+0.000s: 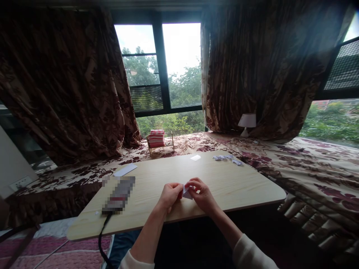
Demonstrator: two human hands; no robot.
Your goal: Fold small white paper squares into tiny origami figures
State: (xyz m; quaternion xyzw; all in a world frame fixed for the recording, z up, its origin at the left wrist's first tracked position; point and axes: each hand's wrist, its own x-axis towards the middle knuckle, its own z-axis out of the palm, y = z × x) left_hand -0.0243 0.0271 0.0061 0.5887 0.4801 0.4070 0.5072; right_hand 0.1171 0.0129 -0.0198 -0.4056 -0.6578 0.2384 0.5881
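Observation:
Between my two hands, over the near edge of the wooden table [157, 170], is a small folded piece of white paper [187, 192]. My left hand [170, 195] pinches its left side, fingers curled in. On the other side my right hand [202, 196] grips the paper between thumb and fingers. The fingers cover part of the folds. At the far right of the tabletop lie several small folded white paper pieces [223, 157]. A stack of white paper [125, 170] rests near the far left edge.
A blurred-out dark device [119, 196] with a black cable [101, 239] lies at the table's left. Behind the table, a patterned ledge holds a rack with folded striped cloths [156, 138] and a small white lamp [246, 121]. Dark curtains [70, 82] flank the window.

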